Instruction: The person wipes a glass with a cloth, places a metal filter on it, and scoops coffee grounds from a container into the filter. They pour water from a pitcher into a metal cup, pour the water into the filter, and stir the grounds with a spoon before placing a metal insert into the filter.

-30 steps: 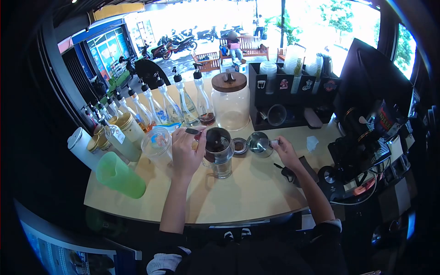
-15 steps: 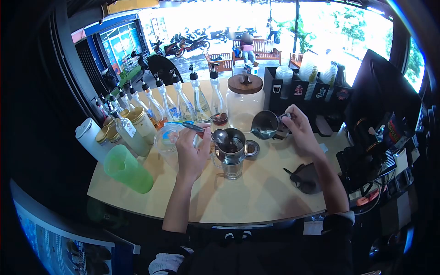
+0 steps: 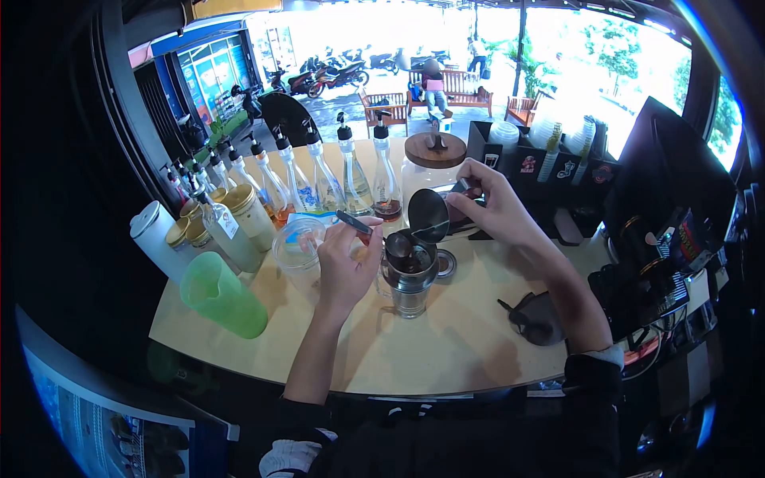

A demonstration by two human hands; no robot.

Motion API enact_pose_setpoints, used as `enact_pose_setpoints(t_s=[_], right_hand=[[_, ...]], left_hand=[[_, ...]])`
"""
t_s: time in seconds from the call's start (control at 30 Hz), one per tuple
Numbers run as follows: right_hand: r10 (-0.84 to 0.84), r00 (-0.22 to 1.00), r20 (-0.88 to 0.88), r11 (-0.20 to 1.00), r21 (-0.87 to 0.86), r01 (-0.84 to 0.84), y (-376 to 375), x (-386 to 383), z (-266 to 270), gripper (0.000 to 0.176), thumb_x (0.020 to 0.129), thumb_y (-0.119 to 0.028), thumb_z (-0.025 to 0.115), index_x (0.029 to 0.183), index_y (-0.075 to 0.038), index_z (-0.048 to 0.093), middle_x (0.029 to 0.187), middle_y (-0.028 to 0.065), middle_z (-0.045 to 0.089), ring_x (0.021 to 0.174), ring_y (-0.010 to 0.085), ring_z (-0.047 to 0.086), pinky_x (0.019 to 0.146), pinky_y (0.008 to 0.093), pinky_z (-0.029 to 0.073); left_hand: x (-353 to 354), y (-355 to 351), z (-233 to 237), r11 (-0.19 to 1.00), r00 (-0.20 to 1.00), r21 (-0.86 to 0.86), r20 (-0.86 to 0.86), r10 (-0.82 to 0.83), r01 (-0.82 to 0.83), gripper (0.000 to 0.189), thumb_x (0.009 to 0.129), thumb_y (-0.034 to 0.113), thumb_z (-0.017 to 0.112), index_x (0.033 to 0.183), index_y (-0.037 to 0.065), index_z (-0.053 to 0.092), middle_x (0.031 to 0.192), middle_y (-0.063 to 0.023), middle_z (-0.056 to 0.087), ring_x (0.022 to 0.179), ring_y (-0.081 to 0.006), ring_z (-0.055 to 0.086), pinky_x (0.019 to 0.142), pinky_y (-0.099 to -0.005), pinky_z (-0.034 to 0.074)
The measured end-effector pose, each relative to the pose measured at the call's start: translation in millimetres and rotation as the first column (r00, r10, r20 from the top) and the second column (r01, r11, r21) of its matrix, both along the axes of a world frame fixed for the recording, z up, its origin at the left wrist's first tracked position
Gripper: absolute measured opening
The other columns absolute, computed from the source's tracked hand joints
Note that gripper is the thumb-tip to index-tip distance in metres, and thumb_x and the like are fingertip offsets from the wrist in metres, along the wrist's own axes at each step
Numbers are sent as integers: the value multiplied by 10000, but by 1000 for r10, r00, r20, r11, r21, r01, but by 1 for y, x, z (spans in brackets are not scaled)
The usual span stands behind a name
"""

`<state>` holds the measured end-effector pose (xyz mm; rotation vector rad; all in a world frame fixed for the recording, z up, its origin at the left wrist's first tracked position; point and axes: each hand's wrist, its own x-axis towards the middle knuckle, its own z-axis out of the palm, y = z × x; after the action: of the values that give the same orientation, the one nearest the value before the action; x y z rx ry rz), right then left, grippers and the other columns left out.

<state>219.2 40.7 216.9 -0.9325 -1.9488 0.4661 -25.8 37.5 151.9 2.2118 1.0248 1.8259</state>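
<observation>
My left hand point(image 3: 348, 271) is closed on the dark handle of a spoon point(image 3: 398, 244), whose bowl is over the mouth of a metal coffee dripper point(image 3: 413, 279). The dripper sits on top of a clear glass mug point(image 3: 409, 303). In my right hand point(image 3: 496, 199) is the handle of a metal pitcher point(image 3: 429, 215), tilted far over with its rim just above the spoon and dripper. Whether liquid is leaving it I cannot make out. A round metal lid point(image 3: 446, 264) lies on the table right of the dripper.
Pump bottles point(image 3: 353, 179) line the back left. A green jug point(image 3: 223, 295), a clear plastic container point(image 3: 301, 247) and lidded jars point(image 3: 249, 215) stand left. Behind is a wood-lidded glass jar point(image 3: 435, 150). A dark pouch-like item point(image 3: 535, 319) lies right, near a black cup holder point(image 3: 518, 163).
My right hand has brought the pitcher left and tipped it steeply over the dripper. The spoon has shifted slightly right and its bowl is lower, at the dripper's mouth.
</observation>
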Motion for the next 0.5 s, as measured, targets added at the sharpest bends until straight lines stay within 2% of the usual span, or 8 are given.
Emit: enact_pose_setpoints(t_s=[0.13, 0.2, 0.23, 0.3, 0.43, 0.5], right_hand=[[27, 999, -21, 998, -64, -28, -1, -9, 4, 172, 867, -73, 635, 871, -25, 470, 761, -9, 523, 711, 28, 505, 641, 206, 432], [93, 987, -131, 990, -94, -106, -2, -13, 5, 205, 855, -48, 645, 882, -4, 447, 703, -11, 484, 630, 19, 452, 532, 207, 388], [93, 987, -131, 990, -95, -106, -2, -14, 7, 205, 855, -48, 645, 882, -4, 447, 703, -11, 484, 630, 19, 452, 532, 207, 388], [48, 999, 10, 999, 5, -48, -3, -14, 12, 193, 853, -38, 634, 876, 4, 447, 707, 2, 509, 640, 23, 496, 548, 215, 424], [36, 998, 59, 998, -45, -33, -5, -17, 16, 191, 848, -33, 630, 866, 8, 444, 694, 10, 500, 648, 30, 500, 554, 216, 437], [17, 991, 136, 999, 39, -22, -3, -16, 15, 187, 845, -30, 625, 861, 11, 444, 687, 20, 500, 656, 43, 553, 556, 224, 454]], left_hand=[[1, 1, -1, 1000, 1000, -21, 23, -11, 11, 106, 821, 72, 664, 919, 34, 675, 701, -83, 650, 708, -229, 614, 716, -351, 452], [1, 1, -1, 1000, 1000, -19, 16, -5, 5, 105, 820, 72, 665, 917, 35, 675, 700, -82, 650, 706, -229, 615, 715, -350, 452], [2, 1, -1, 1000, 1000, -17, 9, 0, 0, 104, 819, 72, 666, 916, 36, 675, 700, -82, 651, 704, -228, 615, 714, -349, 452], [1, 2, -1, 1000, 1000, -13, 13, -3, 3, 104, 816, 70, 668, 915, 38, 676, 699, -82, 651, 705, -228, 615, 712, -348, 452], [2, 3, -1, 1000, 999, -11, 30, -17, 17, 107, 811, 64, 674, 915, 41, 677, 698, -83, 650, 705, -228, 615, 705, -346, 451], [2, 3, -2, 1000, 1000, -9, 27, -10, 11, 107, 810, 63, 675, 915, 41, 678, 699, -84, 651, 704, -228, 614, 703, -346, 451]])
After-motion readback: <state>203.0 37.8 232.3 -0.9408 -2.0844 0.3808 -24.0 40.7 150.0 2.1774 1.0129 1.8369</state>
